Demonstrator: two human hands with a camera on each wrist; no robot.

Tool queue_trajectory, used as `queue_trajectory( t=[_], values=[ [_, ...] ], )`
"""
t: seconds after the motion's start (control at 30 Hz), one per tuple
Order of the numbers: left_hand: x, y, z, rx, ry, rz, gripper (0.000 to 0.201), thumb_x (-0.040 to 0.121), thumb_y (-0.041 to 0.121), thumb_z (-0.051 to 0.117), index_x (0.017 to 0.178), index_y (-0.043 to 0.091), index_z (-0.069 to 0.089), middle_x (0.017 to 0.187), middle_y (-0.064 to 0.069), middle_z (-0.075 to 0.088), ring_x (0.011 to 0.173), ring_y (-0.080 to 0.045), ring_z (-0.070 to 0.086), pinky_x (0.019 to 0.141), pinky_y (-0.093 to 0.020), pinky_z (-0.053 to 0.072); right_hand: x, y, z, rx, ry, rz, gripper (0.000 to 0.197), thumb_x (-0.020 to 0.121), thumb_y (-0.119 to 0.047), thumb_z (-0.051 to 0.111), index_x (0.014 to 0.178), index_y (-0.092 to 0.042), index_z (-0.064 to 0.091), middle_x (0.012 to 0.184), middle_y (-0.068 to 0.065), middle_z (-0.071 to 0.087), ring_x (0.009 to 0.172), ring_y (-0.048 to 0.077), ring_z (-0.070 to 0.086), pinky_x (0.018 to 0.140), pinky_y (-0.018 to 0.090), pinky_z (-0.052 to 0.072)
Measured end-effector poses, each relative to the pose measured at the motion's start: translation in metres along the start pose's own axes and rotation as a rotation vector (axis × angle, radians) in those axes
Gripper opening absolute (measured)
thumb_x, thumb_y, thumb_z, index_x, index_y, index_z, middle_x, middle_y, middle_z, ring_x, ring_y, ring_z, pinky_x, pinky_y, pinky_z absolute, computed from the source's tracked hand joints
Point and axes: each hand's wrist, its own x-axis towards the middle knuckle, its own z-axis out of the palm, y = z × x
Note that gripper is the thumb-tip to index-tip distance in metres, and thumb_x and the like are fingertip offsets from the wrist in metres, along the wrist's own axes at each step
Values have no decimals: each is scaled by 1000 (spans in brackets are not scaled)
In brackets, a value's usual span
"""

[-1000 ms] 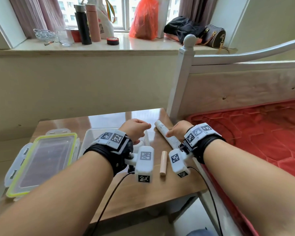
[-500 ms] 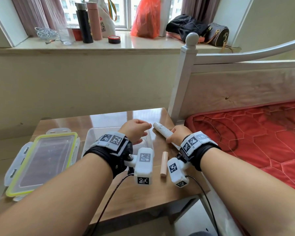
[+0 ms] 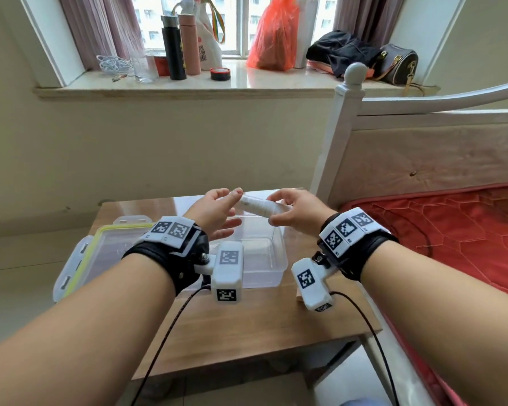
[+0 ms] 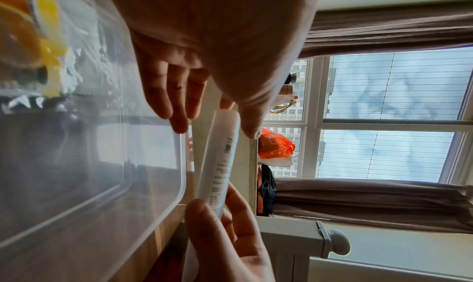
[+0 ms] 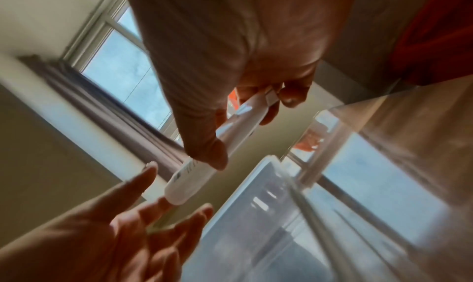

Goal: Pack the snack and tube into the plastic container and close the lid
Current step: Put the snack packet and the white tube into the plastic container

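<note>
My right hand (image 3: 279,209) grips a white tube (image 3: 255,204) and holds it level in the air above the far rim of the clear plastic container (image 3: 264,259). My left hand (image 3: 230,205) is raised beside it, fingers loosely spread, with a fingertip touching the tube's left end. In the left wrist view the tube (image 4: 220,161) runs between the left fingers (image 4: 179,114) and the right hand (image 4: 225,235). The right wrist view shows the tube (image 5: 217,154) pinched by thumb and fingers. A beige snack stick (image 3: 299,298) lies on the table, mostly hidden by the right wrist camera.
The lid (image 3: 100,250), with a yellow-green seal, lies flat left of the container on the small wooden table (image 3: 247,323). A white bedpost (image 3: 343,136) and a red mattress (image 3: 452,230) stand close on the right. The windowsill behind carries bottles and bags.
My right hand has lifted the tube off the table and carried it left over the container. My left hand rose from the container's edge and opened toward the tube's end.
</note>
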Motion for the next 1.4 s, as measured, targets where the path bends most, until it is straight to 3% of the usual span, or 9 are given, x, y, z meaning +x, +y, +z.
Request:
queue_trajectory(
  t=[0.17,0.43,0.57,0.7,0.8,1.0,1.13,1.27,1.4],
  values=[
    [-1,-4,-17,29,47,27,10,94,27,54,98,18,56,90,-4,67,73,-14,65,64,-26,50,-7,-9,16,-2,-27,-42,43,76,-13,76,116,-20,65,87,-12,51,68,0,50,47,0,35],
    [-5,-11,-41,179,120,54,16,94,28,54,102,15,58,89,-4,67,72,-10,64,60,-23,47,-11,-17,29,-324,-48,-82,42,73,-36,79,112,-28,65,106,-6,63,99,15,55,87,32,46],
    [-4,-13,-42,312,160,91,19,93,30,56,101,14,62,87,0,62,69,-8,58,59,-23,45,-8,-18,32,-325,-111,-56,45,74,-30,80,116,-20,66,107,-5,64,93,13,56,82,25,43],
    [-3,-17,-45,358,195,79,16,91,29,57,99,16,63,97,-5,63,74,-15,60,65,-29,49,-5,-18,39,-386,-124,-61,45,76,-28,78,118,-17,65,117,1,66,97,15,58,85,26,45],
    [1,-19,-48,426,319,138,13,87,28,57,97,21,61,112,-8,64,92,-28,61,84,-36,50,-2,-18,46,-486,-140,-59,46,76,-29,76,118,-18,65,121,2,66,108,20,62,92,33,50],
    [6,-25,-54,459,420,193,26,85,22,54,110,21,62,128,-8,51,95,-18,51,81,-27,39,8,-18,61,-708,-193,-88,40,77,-33,73,114,-21,65,114,-1,66,105,21,62,76,29,41],
    [7,-32,-62,502,445,87,44,81,20,55,125,24,54,137,-12,42,115,-28,52,102,-34,41,11,-17,65,-767,-172,-98,37,79,-35,70,113,-20,65,111,-1,67,105,22,62,86,35,36],
    [7,-46,-67,507,316,-16,57,83,11,52,139,19,42,138,-11,51,106,-27,57,88,-33,45,10,-14,65,-763,-183,-100,40,84,-31,64,122,-21,61,120,-2,66,114,21,59,97,38,34],
    [7,-54,-67,518,322,-9,44,89,8,42,130,21,53,122,-7,64,106,-28,60,83,-33,46,6,-15,56,-638,-187,-102,30,88,-28,61,117,-20,65,121,-3,67,115,19,59,103,37,40]
  ],
)
